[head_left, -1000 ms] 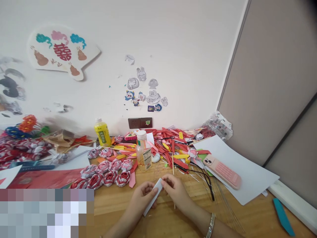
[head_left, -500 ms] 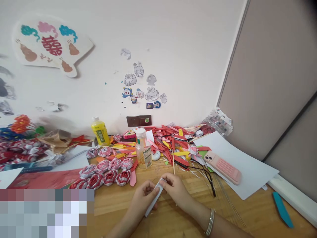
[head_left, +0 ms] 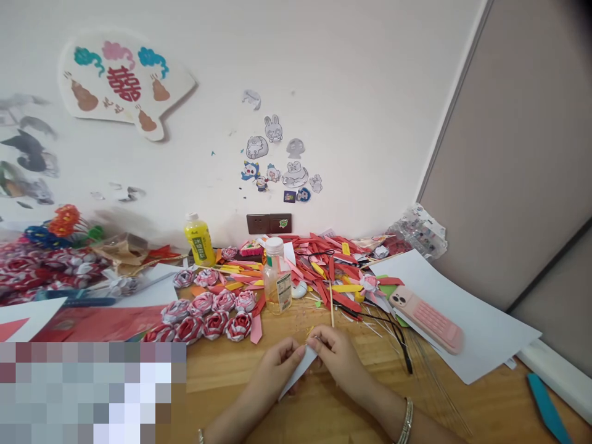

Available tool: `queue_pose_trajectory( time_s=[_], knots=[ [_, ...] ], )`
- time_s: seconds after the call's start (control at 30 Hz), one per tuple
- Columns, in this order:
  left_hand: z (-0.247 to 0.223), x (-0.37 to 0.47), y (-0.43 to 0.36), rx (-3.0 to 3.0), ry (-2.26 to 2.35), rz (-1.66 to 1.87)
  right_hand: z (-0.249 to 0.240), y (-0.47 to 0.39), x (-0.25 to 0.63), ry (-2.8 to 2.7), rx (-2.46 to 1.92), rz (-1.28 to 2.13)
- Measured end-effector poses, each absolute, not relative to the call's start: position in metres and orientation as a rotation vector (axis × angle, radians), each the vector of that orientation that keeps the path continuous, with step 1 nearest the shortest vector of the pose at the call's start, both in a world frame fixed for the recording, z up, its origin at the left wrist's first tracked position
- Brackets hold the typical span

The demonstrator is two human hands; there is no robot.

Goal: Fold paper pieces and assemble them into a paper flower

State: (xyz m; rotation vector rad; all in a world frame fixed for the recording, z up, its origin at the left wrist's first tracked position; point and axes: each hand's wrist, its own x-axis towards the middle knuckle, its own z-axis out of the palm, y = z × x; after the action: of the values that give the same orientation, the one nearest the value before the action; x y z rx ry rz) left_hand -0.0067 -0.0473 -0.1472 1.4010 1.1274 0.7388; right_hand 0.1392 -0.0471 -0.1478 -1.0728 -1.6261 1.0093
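Note:
Between my hands is a narrow white paper strip (head_left: 298, 371), tilted, with its lower end pointing down and left. My left hand (head_left: 279, 368) pinches it near the upper part, thumb on top. My right hand (head_left: 337, 354) grips the upper end, thumb and fingers pressed together there. Both hands are close together just over the wooden table (head_left: 231, 382). The fingers partly hide the strip's upper end. Beyond the hands stand a clear bottle (head_left: 275, 287) with a white cap and a thin wooden stick (head_left: 332, 305).
Left of the bottle lie several red, pink and white paper roses (head_left: 215, 324). Folded paper strips (head_left: 319, 265) are heaped behind. A yellow bottle (head_left: 200, 240) stands by the wall. On the right, a pink phone (head_left: 428, 319) rests on white paper (head_left: 490, 320), near a teal object (head_left: 548, 407).
The strip shows a wider white face, and my fingers have shifted at its upper end. The whole view has moved, so the scene sits farther right.

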Motion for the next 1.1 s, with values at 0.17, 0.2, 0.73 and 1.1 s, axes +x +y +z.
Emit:
queue_pose_trajectory(
  time_s=[0.17, 0.2, 0.73, 1.1],
  knots=[
    [-0.148, -0.009, -0.045, 1.463, 1.158, 0.791, -0.151, -0.045, 0.14, -1.59, -1.061, 1.014],
    [-0.149, -0.009, -0.044, 1.465, 1.161, 0.793, -0.151, -0.045, 0.14, -1.598, -1.06, 1.005],
    [-0.15, -0.01, -0.044, 1.47, 1.165, 0.755, -0.157, -0.044, 0.141, -1.557, -1.076, 1.011],
    [-0.149, -0.013, -0.04, 1.465, 1.183, 0.752, -0.152, -0.035, 0.153, -1.58, -1.097, 0.998]
  ],
)
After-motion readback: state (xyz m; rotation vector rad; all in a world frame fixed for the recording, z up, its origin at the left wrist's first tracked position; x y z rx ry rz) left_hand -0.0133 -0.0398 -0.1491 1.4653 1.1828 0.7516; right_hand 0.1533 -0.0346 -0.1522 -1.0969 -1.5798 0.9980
